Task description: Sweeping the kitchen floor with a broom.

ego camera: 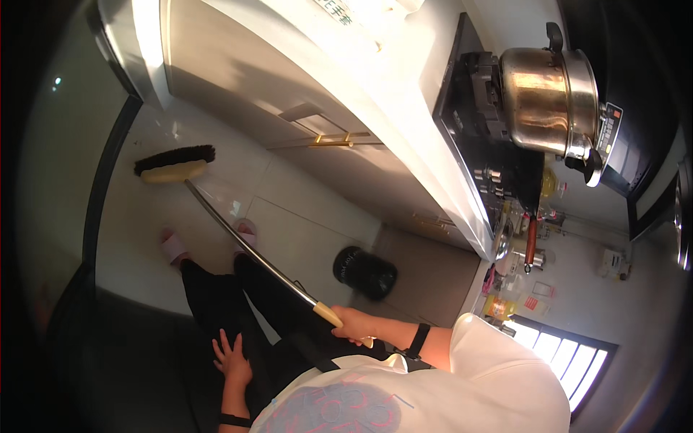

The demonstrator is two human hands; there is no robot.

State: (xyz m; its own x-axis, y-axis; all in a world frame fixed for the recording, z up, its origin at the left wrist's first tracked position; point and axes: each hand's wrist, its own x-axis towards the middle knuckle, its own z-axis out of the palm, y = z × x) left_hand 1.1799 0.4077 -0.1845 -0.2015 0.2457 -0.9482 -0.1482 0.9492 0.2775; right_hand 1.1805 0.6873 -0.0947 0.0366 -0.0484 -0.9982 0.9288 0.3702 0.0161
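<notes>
My right hand is closed around the pale yellow grip of a broom. The broom's curved metal handle runs across my legs down to its yellow head. Dark bristles on that head face away from me, at the tiled floor. My left hand holds nothing; its fingers are spread beside my black trousers, in front of a dark surface. Both wrists wear black bands. My feet, in pink slippers, stand behind the broom head.
A black waste bin stands on the floor by the cabinets. Cabinet doors with gold handles line one side under a white counter. A steel pot sits on the black stove. A dark-framed glass panel borders the floor.
</notes>
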